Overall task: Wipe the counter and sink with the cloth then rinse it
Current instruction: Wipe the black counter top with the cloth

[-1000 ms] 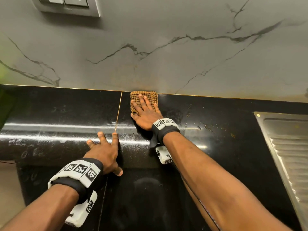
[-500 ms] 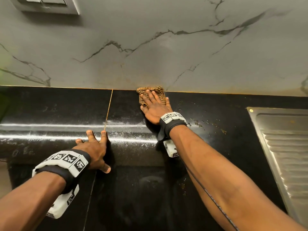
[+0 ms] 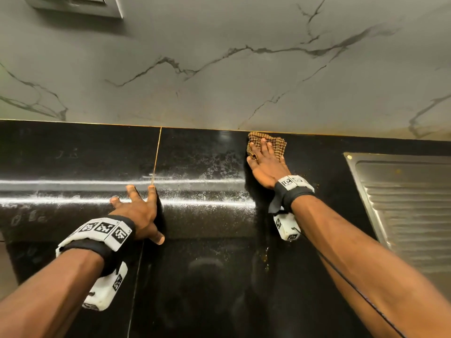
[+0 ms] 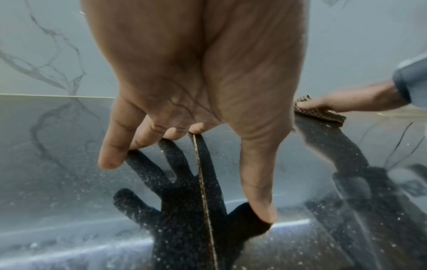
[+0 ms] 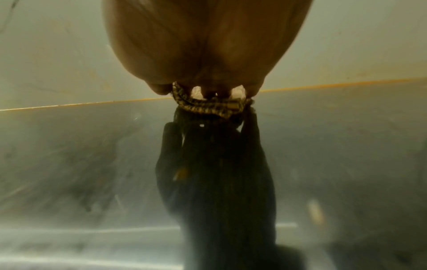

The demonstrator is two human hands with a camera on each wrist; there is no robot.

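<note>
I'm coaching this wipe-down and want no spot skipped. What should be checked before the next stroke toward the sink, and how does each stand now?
1. Cloth flat under the right hand, fingers straight on it: ok.
2. Cloth reaches the back edge where the counter meets the wall: ok.
3. Left hand braced flat on the counter, clear of the cloth's path: ok.
4. Path to the sink drainboard free of objects: ok.
5. Crumbs near the right wrist cleared: not ok.
6. Cloth clean enough to go on without rinsing: cannot tell.
</note>
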